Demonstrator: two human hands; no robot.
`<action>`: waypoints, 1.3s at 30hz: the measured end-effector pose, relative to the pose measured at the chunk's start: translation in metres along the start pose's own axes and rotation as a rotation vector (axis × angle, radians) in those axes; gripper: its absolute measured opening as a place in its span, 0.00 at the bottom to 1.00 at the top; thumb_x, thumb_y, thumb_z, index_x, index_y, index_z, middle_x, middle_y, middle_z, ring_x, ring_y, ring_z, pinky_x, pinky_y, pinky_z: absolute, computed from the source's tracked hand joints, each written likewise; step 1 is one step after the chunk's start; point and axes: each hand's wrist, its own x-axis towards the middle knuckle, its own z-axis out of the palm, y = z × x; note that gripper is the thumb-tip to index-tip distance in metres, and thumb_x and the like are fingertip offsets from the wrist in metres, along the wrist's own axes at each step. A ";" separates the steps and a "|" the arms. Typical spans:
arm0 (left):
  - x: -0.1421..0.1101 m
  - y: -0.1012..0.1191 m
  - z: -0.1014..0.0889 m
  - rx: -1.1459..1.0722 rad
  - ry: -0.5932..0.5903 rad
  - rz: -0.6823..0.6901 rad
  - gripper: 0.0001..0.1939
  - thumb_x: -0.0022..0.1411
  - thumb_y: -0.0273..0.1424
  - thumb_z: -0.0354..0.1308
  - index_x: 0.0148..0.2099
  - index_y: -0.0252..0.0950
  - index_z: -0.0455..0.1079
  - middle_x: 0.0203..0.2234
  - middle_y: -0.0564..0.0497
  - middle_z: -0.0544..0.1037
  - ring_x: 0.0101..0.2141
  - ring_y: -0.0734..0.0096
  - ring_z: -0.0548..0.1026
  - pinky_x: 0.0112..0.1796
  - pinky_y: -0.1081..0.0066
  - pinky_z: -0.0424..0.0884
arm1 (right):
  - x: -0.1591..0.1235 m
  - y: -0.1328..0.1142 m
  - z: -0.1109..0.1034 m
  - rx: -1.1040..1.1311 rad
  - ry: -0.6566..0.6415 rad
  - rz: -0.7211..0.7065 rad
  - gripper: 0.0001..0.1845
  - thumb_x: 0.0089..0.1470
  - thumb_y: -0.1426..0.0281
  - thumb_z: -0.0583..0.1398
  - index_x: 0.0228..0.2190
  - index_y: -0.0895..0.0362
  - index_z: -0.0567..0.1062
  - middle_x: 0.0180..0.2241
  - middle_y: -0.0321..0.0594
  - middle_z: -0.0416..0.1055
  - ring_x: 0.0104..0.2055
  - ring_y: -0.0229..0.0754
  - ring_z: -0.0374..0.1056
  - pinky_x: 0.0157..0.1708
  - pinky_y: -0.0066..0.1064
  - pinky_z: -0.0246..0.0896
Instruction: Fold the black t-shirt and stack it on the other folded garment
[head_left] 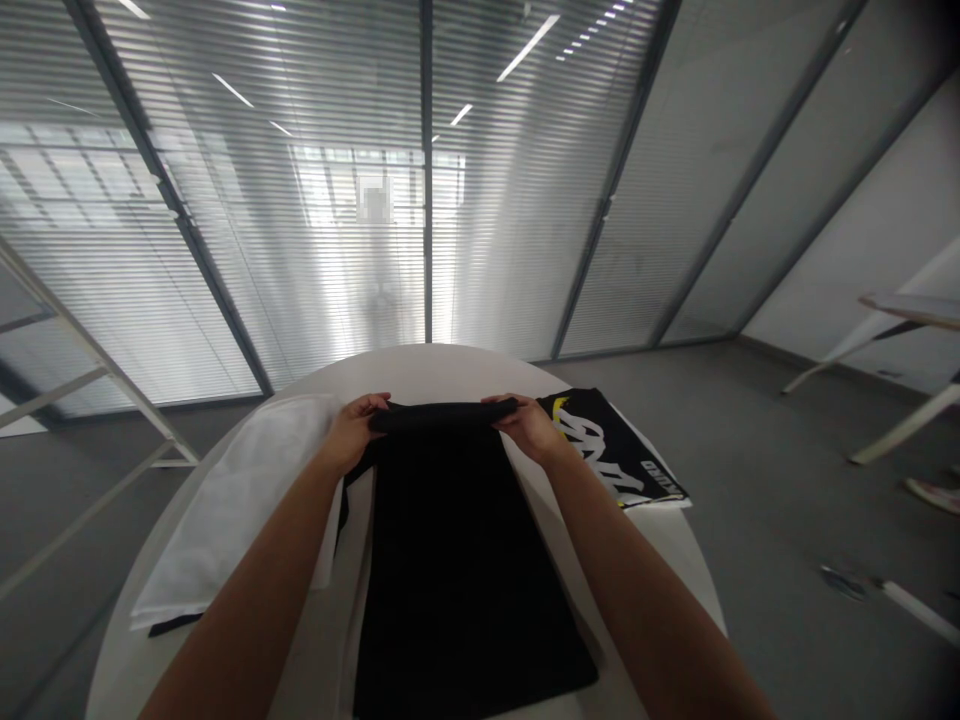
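A black garment (457, 560) lies spread lengthwise down the middle of a round white table (427, 365). Its far end is rolled or folded over into a thick edge. My left hand (356, 428) grips the left corner of that folded edge, fingers closed round it. My right hand (529, 420) grips the right corner the same way. Both forearms reach out over the cloth from the near side.
A folded white cloth (240, 500) lies on the table's left part. A folded black garment with white and yellow print (615, 450) rests at the right rim. Glass walls with blinds stand behind. A white frame (82, 390) is left, table legs (900, 380) right.
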 end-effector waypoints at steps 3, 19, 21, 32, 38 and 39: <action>-0.001 0.000 -0.003 0.078 -0.066 0.016 0.02 0.43 0.26 0.57 0.25 0.34 0.67 0.45 0.48 0.76 0.35 0.70 0.74 0.32 0.74 0.69 | -0.005 0.002 -0.002 -0.065 -0.053 -0.013 0.13 0.31 0.75 0.59 0.25 0.57 0.79 0.38 0.41 0.78 0.42 0.46 0.69 0.40 0.33 0.62; -0.004 0.023 -0.007 0.848 -0.442 0.077 0.11 0.47 0.27 0.48 0.17 0.37 0.68 0.31 0.47 0.80 0.35 0.63 0.76 0.40 0.66 0.69 | -0.013 -0.035 -0.005 -1.132 -0.391 -0.024 0.19 0.42 0.79 0.52 0.28 0.57 0.82 0.40 0.42 0.80 0.48 0.47 0.73 0.51 0.34 0.63; -0.008 0.029 0.002 1.024 -0.335 0.142 0.15 0.55 0.30 0.48 0.22 0.38 0.71 0.32 0.47 0.80 0.37 0.62 0.76 0.42 0.64 0.69 | -0.014 -0.037 0.006 -1.276 -0.333 -0.034 0.20 0.49 0.78 0.52 0.35 0.58 0.82 0.42 0.44 0.79 0.48 0.47 0.73 0.52 0.34 0.62; -0.040 -0.036 0.049 1.494 -0.253 0.220 0.33 0.70 0.49 0.37 0.68 0.37 0.58 0.64 0.37 0.62 0.64 0.47 0.58 0.61 0.47 0.50 | -0.032 0.035 0.058 -1.596 -0.153 -0.034 0.37 0.64 0.47 0.41 0.67 0.50 0.51 0.69 0.47 0.45 0.71 0.59 0.38 0.64 0.61 0.31; -0.039 -0.035 0.044 1.419 -0.211 0.158 0.34 0.68 0.51 0.41 0.67 0.36 0.60 0.64 0.35 0.63 0.64 0.44 0.58 0.61 0.48 0.49 | -0.029 0.042 0.041 -1.563 -0.152 -0.104 0.34 0.65 0.48 0.42 0.66 0.47 0.53 0.68 0.44 0.49 0.70 0.59 0.39 0.64 0.60 0.31; -0.037 -0.034 0.042 1.400 -0.195 0.141 0.33 0.68 0.50 0.42 0.66 0.36 0.61 0.63 0.35 0.63 0.64 0.44 0.58 0.61 0.47 0.49 | -0.027 0.040 0.038 -1.556 -0.157 -0.085 0.35 0.64 0.48 0.43 0.66 0.47 0.53 0.68 0.44 0.49 0.70 0.60 0.38 0.63 0.62 0.29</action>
